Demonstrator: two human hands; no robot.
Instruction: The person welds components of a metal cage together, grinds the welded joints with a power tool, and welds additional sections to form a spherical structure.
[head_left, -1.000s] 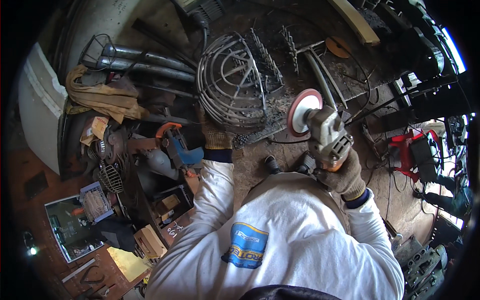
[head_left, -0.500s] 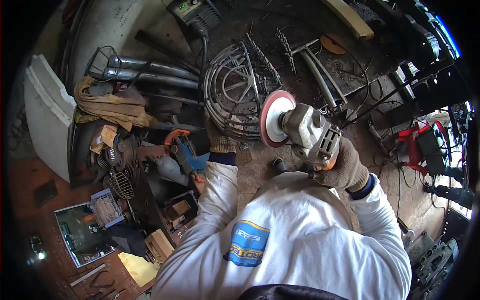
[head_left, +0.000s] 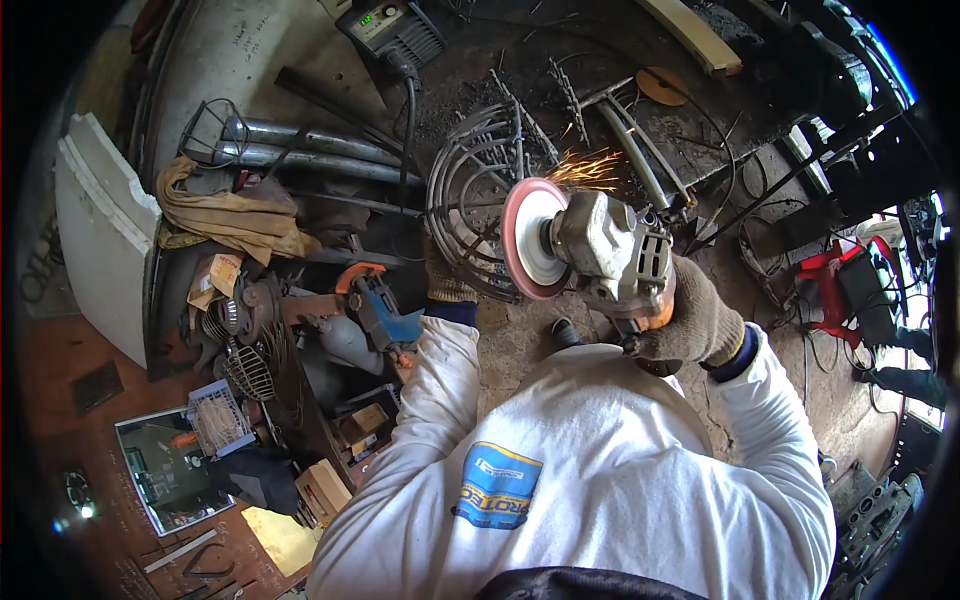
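My right hand (head_left: 706, 318), in a knitted work glove, is wrapped round the rear body of an angle grinder (head_left: 604, 238). The grinder's pink-rimmed, pale disc (head_left: 536, 240) stands nearly edge-on against a round frame of curved metal bars (head_left: 441, 212). Orange sparks (head_left: 588, 170) fly off to the right beyond the disc. At the frame's near left side is my gloved left hand (head_left: 447, 282), closed on its bars; the fingers are mostly hidden.
To the left lie shiny metal pipes (head_left: 300, 150), a brown cloth (head_left: 225, 212) and a blue-and-orange tool (head_left: 380, 305). A welding machine (head_left: 392, 35) stands at the far side. An angled metal frame (head_left: 640, 155) and an orange-brown disc (head_left: 662, 87) lie on the floor beyond the grinder.
Sparks now show where there were none. The round frame has tilted and shifted slightly in my left hand, and the grinder has moved a little left against it.
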